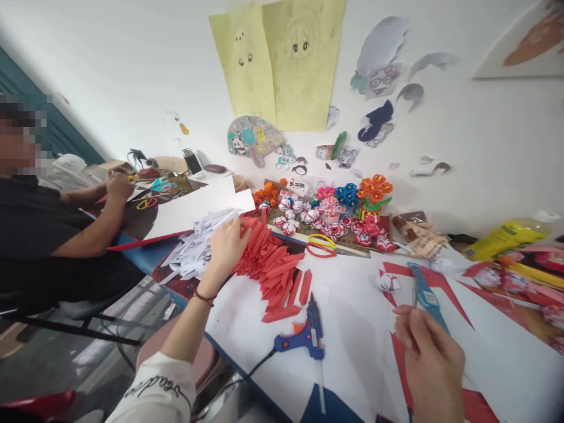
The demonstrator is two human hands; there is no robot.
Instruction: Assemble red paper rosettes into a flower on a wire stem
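Observation:
My left hand reaches to where a heap of white paper strips meets a heap of folded red paper strips. Its fingers bend down over the red ones, and the fingertips are largely hidden. At the right, my right hand is closed in a pinch; a thin thing seems to rise from the fingertips, too fine to name. Just beyond it lie a small white-and-red paper ball and a blue-handled tool. Between my hands, a blue glue gun lies on white paper with a glue stick in it.
Yellow-and-red scissors lie behind the red strips. Along the wall stand paper flowers and several red-and-white paper balls. A yellow bottle lies at the right. Another person sits working at the left. The glue gun's cord crosses the table edge.

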